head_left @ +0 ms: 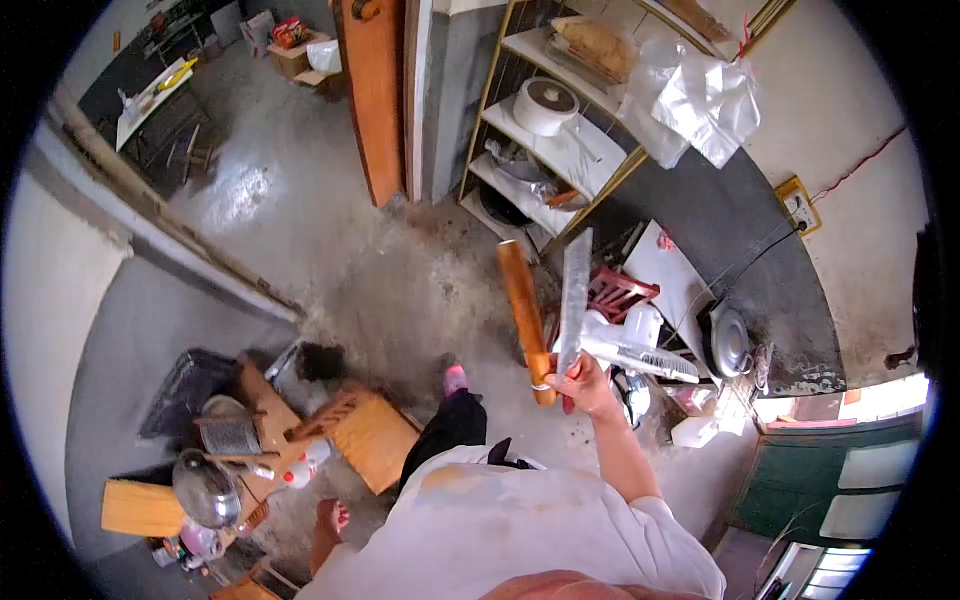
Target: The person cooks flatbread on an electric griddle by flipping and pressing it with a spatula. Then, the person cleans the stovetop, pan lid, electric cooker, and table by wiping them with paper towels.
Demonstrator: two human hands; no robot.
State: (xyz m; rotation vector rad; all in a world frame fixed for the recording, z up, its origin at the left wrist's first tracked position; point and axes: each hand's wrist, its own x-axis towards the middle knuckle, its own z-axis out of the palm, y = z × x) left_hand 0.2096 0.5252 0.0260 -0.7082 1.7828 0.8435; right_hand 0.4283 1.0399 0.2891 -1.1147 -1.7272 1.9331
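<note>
Right of centre, I judge the right hand [582,385] to be carrying, closed round an orange-brown cylindrical rod [520,305] and long flat grey blade [574,290], needing a steady grip; lower left, the half-open left hand [335,515] looks empty.

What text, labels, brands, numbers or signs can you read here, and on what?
None reads clearly.
Red packet in the far room: possible print, too small.
Bottles on the left: any labels too small and blurred.
Wall socket: no legible marking.
Blade in the right hand: no readable mark.
</note>
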